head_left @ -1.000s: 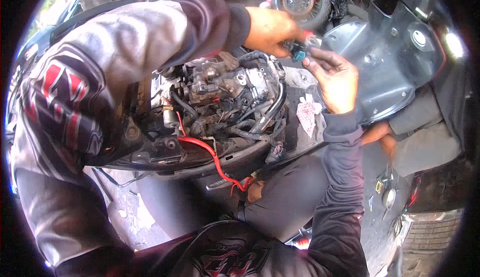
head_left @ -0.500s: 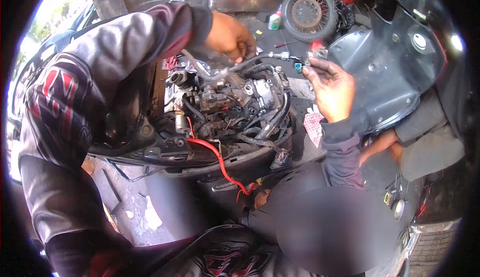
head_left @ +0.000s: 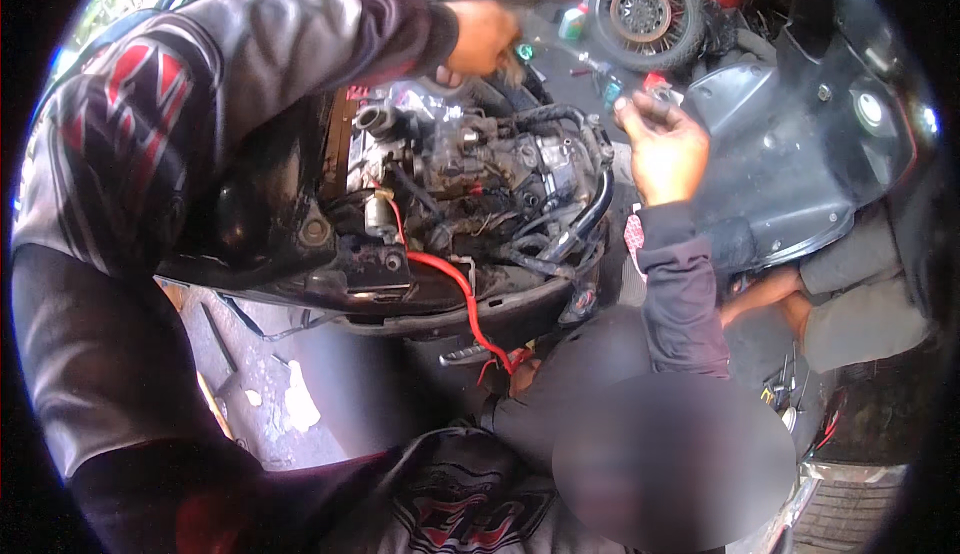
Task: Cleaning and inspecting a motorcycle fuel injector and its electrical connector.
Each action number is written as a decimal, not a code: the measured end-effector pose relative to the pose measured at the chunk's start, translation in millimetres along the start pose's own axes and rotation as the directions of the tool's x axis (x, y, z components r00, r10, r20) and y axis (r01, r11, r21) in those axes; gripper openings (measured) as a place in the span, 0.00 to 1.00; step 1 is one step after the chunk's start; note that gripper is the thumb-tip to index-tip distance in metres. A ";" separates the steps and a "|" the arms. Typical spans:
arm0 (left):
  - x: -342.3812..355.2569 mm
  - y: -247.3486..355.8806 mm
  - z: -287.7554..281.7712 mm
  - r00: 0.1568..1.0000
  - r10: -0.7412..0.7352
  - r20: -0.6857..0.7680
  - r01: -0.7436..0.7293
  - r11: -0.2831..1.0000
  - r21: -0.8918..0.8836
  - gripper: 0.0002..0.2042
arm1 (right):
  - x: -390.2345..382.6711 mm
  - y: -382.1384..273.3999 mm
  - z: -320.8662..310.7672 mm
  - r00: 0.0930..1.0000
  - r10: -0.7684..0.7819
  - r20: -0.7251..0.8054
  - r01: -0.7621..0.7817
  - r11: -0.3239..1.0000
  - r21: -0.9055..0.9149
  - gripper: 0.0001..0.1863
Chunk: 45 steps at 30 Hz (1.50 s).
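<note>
Over the far side of an exposed, greasy engine (head_left: 480, 174), my left hand (head_left: 483, 39) is closed around a dark hose (head_left: 498, 89), smeared by motion. A small teal piece (head_left: 525, 52) shows beside its fingers. To the right, my right hand (head_left: 665, 149) is raised with the palm up, thumb and fingers pinched at the hose's other end, near a teal connector (head_left: 611, 94). A pale, blurred stretch runs between the two hands. Exactly what lies between the right fingertips is hard to make out.
A red cable (head_left: 455, 274) hangs from the engine's near side. Black body panels (head_left: 770, 154) stand at the right, where another person's bare feet and grey trousers (head_left: 860, 254) show. Beyond are a spoked wheel (head_left: 645, 14) and a green-white bottle (head_left: 573, 22). Tools (head_left: 785, 384) lie lower right.
My left hand has moved slightly up and right, lifting its part of the hose away from the engine. My right hand stays nearly in place. The view has shifted slightly.
</note>
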State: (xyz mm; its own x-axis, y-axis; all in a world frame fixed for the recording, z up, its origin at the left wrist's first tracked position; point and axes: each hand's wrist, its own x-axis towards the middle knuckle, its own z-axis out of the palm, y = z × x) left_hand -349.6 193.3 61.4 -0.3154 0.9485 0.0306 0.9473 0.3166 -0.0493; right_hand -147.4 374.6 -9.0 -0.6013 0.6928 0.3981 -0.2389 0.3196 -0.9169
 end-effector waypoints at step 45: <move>-3.5 1.2 -0.9 0.841 0.171 0.513 -0.307 0.932 0.193 0.21 | -40.6 37.6 39.3 0.971 0.092 0.222 -0.021 0.953 -0.304 0.15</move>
State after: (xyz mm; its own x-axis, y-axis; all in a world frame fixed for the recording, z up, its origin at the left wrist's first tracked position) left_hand -347.2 190.3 62.2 -0.1325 0.8591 -0.4944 0.9688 0.0069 -0.2477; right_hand -162.0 333.1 -60.7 -0.7748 0.5587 0.2960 0.0167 0.4861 -0.8738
